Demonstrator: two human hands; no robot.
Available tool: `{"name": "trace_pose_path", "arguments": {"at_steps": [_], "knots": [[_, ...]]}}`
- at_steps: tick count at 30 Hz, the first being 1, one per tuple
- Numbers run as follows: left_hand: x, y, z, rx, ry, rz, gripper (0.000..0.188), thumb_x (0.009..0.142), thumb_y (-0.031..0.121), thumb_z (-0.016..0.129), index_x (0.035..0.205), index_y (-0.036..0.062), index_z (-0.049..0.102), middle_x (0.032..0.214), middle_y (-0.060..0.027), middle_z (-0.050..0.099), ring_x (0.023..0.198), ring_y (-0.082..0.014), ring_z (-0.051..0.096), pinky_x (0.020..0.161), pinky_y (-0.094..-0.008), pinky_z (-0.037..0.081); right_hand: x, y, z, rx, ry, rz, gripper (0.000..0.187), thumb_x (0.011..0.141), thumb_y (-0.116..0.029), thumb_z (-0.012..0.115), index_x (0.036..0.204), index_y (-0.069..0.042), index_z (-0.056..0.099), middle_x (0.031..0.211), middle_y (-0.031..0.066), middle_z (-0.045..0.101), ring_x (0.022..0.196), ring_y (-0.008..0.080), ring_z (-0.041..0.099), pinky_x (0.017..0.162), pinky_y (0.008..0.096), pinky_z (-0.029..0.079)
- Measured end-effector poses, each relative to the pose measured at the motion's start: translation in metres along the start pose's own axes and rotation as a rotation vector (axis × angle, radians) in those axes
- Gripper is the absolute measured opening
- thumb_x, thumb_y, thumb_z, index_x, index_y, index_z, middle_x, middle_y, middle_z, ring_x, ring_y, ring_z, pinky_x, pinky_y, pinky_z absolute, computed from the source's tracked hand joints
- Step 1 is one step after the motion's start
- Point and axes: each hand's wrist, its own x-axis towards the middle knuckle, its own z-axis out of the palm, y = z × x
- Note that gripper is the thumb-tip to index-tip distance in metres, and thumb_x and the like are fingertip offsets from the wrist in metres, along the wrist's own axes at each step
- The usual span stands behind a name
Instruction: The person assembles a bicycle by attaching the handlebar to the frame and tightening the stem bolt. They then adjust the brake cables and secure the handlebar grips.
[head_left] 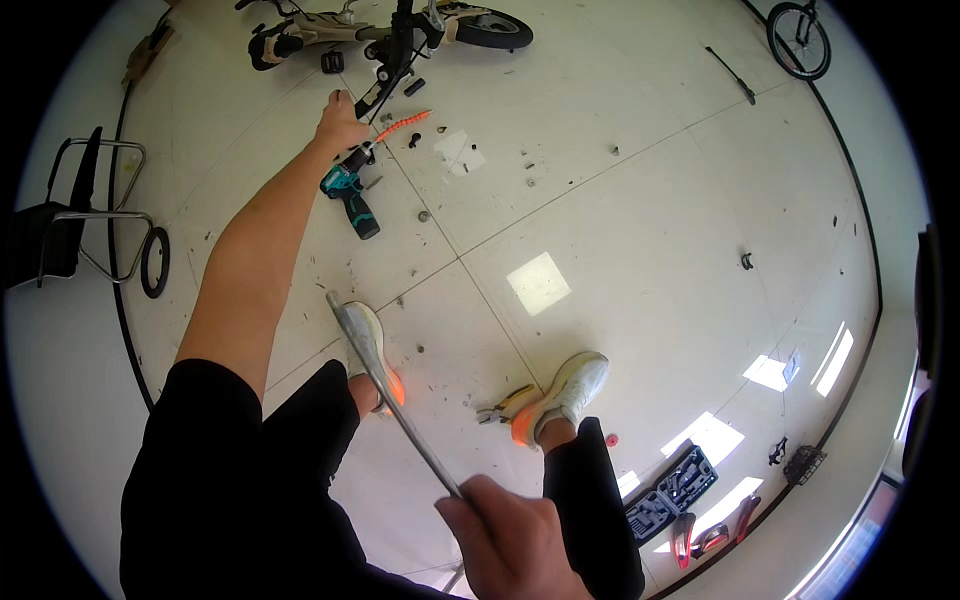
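My left hand (pixel 342 126) is stretched out at the upper left, closed around the near end of a black tube (pixel 398 60) of a small bicycle (pixel 325 27) lying on the floor. What the fingers wrap is partly hidden by the hand. My right hand (pixel 512 540), low in the middle, grips the lower end of a long silver metal bar (pixel 395 402). The bar slants up and left in front of my left shoe. Just below my left hand lies a teal and black cordless drill (pixel 352 194), with an orange flexible shaft (pixel 405 124) beside it.
Pliers (pixel 508 404) lie against my right shoe. An opened tool case (pixel 672 492) and red-and-black parts (pixel 683 540) sit at the lower right. Small parts are scattered over the tiles. A chair (pixel 85 215) stands left; a wheel (pixel 799 40) is at the far right.
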Motion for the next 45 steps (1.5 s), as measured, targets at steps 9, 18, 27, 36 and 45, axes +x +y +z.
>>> {"name": "trace_pose_path", "arguments": {"at_steps": [9, 18, 27, 36, 45], "knots": [[0.08, 0.008, 0.095, 0.02, 0.199, -0.114, 0.073, 0.066, 0.022, 0.077, 0.124, -0.0042, 0.042, 0.113, -0.0214, 0.06, 0.111, -0.0352, 0.055, 0.091, -0.0414, 0.046, -0.001, 0.044, -0.045, -0.299, 0.227, 0.266, 0.013, 0.087, -0.002, 0.054, 0.075, 0.0, 0.048, 0.06, 0.0187, 0.046, 0.053, 0.0379, 0.049, 0.047, 0.0409, 0.037], [0.056, 0.003, 0.107, 0.06, 0.093, 0.051, 0.056, 0.073, 0.014, 0.068, 0.12, -0.0067, 0.044, 0.107, -0.0231, 0.061, 0.1, -0.0338, 0.059, 0.099, -0.0377, 0.041, 0.001, 0.033, -0.044, -0.427, 0.19, 0.259, 0.017, 0.086, -0.005, 0.058, 0.074, -0.002, 0.046, 0.062, 0.0183, 0.049, 0.058, 0.039, 0.051, 0.049, 0.0435, 0.038], [-0.052, 0.057, 0.119, -0.349, -0.031, -0.098, 0.063, 0.069, 0.008, 0.064, 0.123, -0.0119, 0.037, 0.105, -0.0332, 0.058, 0.1, -0.0441, 0.059, 0.088, -0.0444, 0.049, -0.01, 0.039, -0.04, -0.259, 0.56, 0.004, 0.023, 0.091, -0.01, 0.053, 0.07, -0.003, 0.046, 0.052, 0.0124, 0.047, 0.045, 0.0271, 0.048, 0.041, 0.0356, 0.035], [-0.239, 0.026, 0.108, -0.598, -0.065, -0.148, 0.051, 0.069, -0.003, 0.061, 0.116, -0.0102, 0.045, 0.094, -0.0308, 0.059, 0.088, -0.0437, 0.061, 0.077, -0.0486, 0.05, -0.013, 0.059, -0.05, 0.031, 0.655, -0.008, 0.031, 0.095, -0.017, 0.052, 0.07, 0.0, 0.045, 0.048, 0.0114, 0.042, 0.04, 0.0257, 0.04, 0.042, 0.0327, 0.031], [-0.406, -0.065, 0.158, -0.463, 0.019, -0.091, 0.046, 0.069, -0.004, 0.063, 0.113, -0.0041, 0.05, 0.087, -0.0263, 0.062, 0.084, -0.0439, 0.062, 0.072, -0.0484, 0.05, 0.01, 0.059, -0.053, 0.216, 0.845, -0.123, 0.041, 0.097, -0.025, 0.048, 0.066, 0.001, 0.041, 0.048, 0.0096, 0.036, 0.045, 0.0205, 0.029, 0.045, 0.0359, 0.027]]}}
